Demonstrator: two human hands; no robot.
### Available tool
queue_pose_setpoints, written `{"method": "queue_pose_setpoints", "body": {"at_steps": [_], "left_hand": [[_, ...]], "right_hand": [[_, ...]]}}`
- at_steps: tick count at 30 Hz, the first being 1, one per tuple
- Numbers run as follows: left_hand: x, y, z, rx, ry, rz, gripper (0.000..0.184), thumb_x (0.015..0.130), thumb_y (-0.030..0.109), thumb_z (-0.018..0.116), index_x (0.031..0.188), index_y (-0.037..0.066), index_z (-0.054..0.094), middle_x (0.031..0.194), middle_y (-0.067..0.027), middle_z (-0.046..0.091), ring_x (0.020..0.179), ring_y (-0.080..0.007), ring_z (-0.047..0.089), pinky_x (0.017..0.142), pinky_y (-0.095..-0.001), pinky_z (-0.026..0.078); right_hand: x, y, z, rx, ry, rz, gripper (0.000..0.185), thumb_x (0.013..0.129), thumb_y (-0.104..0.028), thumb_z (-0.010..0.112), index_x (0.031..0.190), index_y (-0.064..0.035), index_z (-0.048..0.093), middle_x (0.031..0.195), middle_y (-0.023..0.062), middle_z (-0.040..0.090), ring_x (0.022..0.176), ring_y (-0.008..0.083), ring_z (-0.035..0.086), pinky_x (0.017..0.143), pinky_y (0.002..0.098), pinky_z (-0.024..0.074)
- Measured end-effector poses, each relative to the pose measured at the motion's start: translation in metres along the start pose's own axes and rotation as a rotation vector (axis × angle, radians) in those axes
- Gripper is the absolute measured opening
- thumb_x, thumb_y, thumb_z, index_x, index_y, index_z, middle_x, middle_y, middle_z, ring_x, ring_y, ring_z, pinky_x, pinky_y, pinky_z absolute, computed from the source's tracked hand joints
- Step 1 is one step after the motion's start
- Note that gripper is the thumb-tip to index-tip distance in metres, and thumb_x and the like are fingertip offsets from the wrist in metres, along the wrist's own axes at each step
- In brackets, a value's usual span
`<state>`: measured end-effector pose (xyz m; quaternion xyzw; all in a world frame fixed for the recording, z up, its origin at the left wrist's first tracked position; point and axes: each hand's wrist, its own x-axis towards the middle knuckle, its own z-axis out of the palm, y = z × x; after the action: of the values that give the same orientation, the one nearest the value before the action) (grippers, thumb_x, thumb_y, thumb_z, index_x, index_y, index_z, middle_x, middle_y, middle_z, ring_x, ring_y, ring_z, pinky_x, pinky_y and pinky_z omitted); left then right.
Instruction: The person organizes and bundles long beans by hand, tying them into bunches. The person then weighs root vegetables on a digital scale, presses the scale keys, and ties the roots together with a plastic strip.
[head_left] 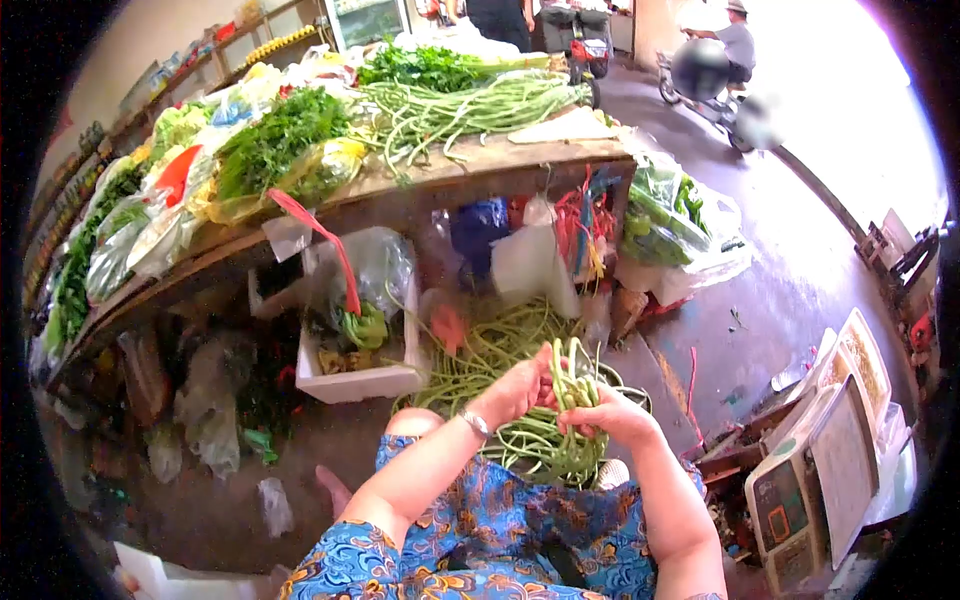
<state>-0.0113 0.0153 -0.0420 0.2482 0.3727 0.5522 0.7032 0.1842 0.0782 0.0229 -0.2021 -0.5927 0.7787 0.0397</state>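
A bundle of long green beans (568, 372) is held between my two hands, above a large loose heap of the same beans (510, 335) near the floor. My right hand (600, 415) wraps round the bundle, with bean ends hanging below it. At the bundle's left side my left hand (522, 388) has its fingers pinched together; what they grip, if anything, is too small to make out. A metal bracelet (474, 424) circles the left wrist.
A wooden stall table (500, 165) carries leafy greens and long beans. Under it stands a white foam box (360, 383). Weighing scales (790, 500) are at the right. A person on a motorbike (735, 50) and a standing person (497, 22) are farther back.
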Motion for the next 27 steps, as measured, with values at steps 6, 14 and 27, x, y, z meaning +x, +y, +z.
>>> {"method": "queue_pose_setpoints", "body": {"at_steps": [6, 14, 27], "left_hand": [[-0.014, 0.040, 0.014, -0.103, 0.168, 0.089, 0.038, 0.101, 0.033, 0.047, 0.120, 0.002, 0.053, 0.102, -0.0181, 0.068, 0.090, -0.0257, 0.069, 0.075, -0.0379, 0.059], [-0.028, 0.058, 0.018, -0.120, 0.061, 0.239, 0.031, 0.101, 0.024, 0.049, 0.125, 0.004, 0.055, 0.066, -0.0003, 0.051, 0.049, -0.0083, 0.044, 0.044, -0.0234, 0.035], [-0.034, 0.040, 0.026, 0.167, 0.029, 0.209, 0.029, 0.100, 0.020, 0.052, 0.124, 0.005, 0.056, 0.070, 0.0016, 0.052, 0.060, -0.0058, 0.048, 0.047, -0.0197, 0.035]], "right_hand": [[0.012, 0.027, 0.022, -0.316, -0.211, 0.012, 0.041, 0.082, -0.014, 0.069, 0.122, -0.0086, 0.061, 0.102, -0.0003, 0.067, 0.093, 0.0096, 0.060, 0.086, 0.0282, 0.0492], [0.011, 0.027, 0.011, -0.446, 0.045, -0.116, 0.049, 0.083, -0.012, 0.070, 0.130, -0.0049, 0.055, 0.101, 0.0019, 0.068, 0.084, 0.0082, 0.060, 0.078, 0.0269, 0.0506], [0.040, 0.013, -0.049, 0.649, 0.491, -0.233, 0.024, 0.095, -0.022, 0.059, 0.108, -0.0032, 0.066, 0.094, 0.0072, 0.070, 0.061, 0.0067, 0.053, 0.054, 0.0212, 0.0427]]}}
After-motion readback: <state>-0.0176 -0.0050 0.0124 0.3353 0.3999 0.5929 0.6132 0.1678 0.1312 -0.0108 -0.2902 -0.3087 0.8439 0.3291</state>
